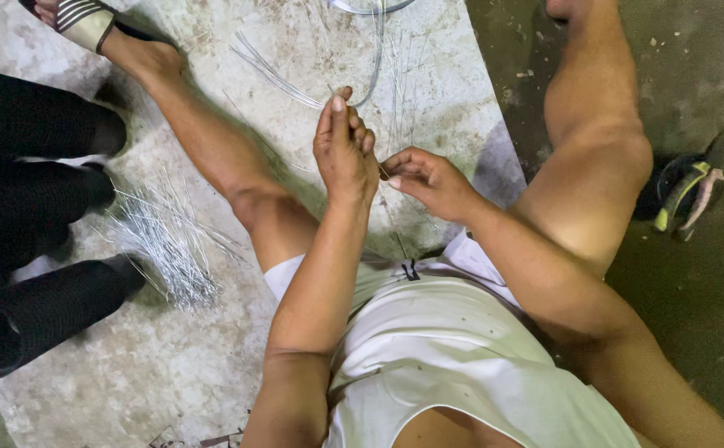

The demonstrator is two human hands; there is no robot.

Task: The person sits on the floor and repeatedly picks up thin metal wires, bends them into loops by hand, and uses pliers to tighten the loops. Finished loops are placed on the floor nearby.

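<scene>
The person is sitting on a concrete floor (171, 365) with legs spread. The left hand (344, 149) is raised upright, its fingers (339, 112) closing on a thin grey wire (374, 58) that is curving away toward the far edge. The right hand (428, 178) is sitting just beside it, fingers pinching something small; what it is cannot be told. A pile of cut wires (171, 241) is lying to the left, near 3 black corrugated pipes (38, 216). A sandal (684, 199) is lying at right.
</scene>
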